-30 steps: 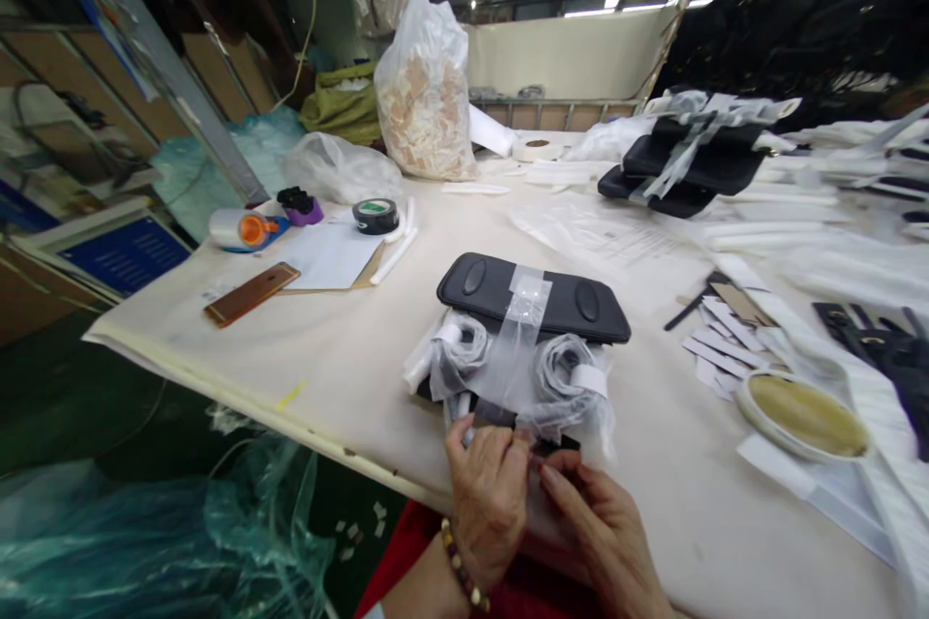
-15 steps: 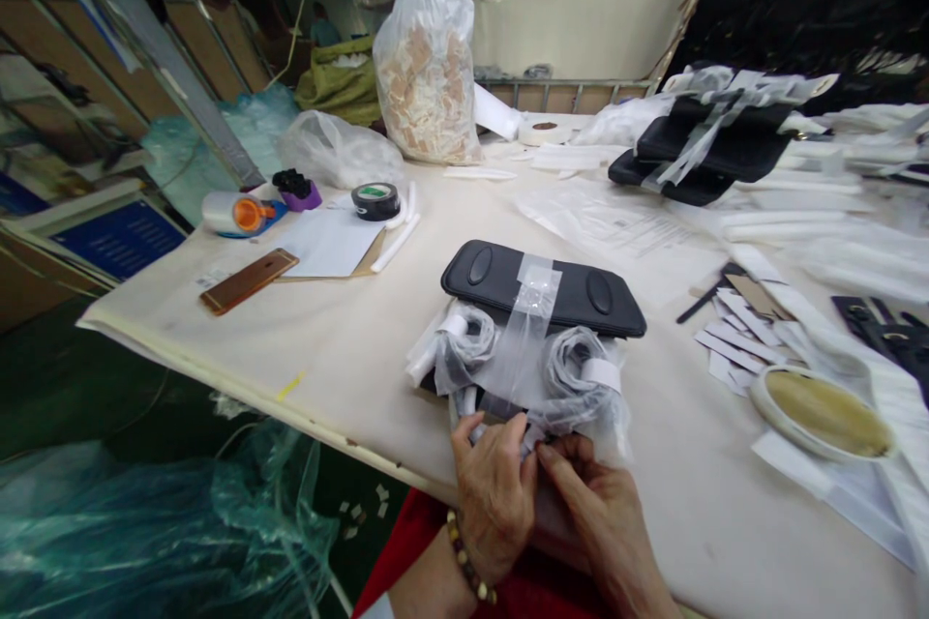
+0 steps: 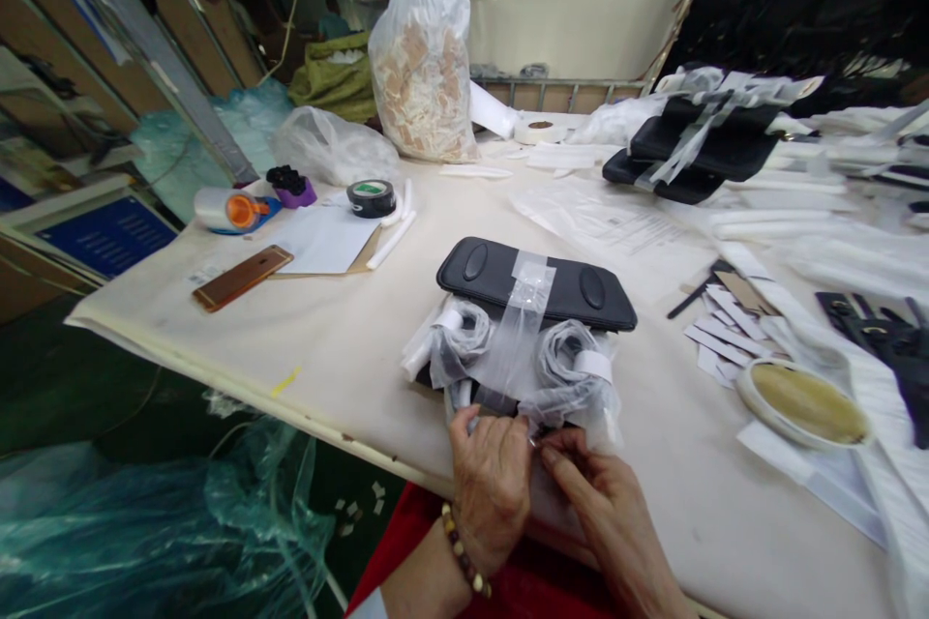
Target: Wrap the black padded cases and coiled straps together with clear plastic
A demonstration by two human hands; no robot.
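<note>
A flat black bag with two oval patches lies at the table's near edge, bound across the middle by a clear plastic strip. On its near side, two coiled straps wrapped in plastic film rest left and right of the strip. My left hand, with a beaded bracelet, is closed at the bag's near edge. Just beside it, my right hand pinches with thumb and forefinger at the same edge. A small shiny bit shows between the hands; what the right fingertips hold is hidden.
At left lie a phone, white paper, black tape and a clear tape roll. A bag of scraps stands behind. On the right are another wrapped black bag, paper strips and a round dish.
The view has shifted slightly, so the table things sit a little farther left. Both hands stay at the bag's near edge, with the right fingers slightly shifted.
</note>
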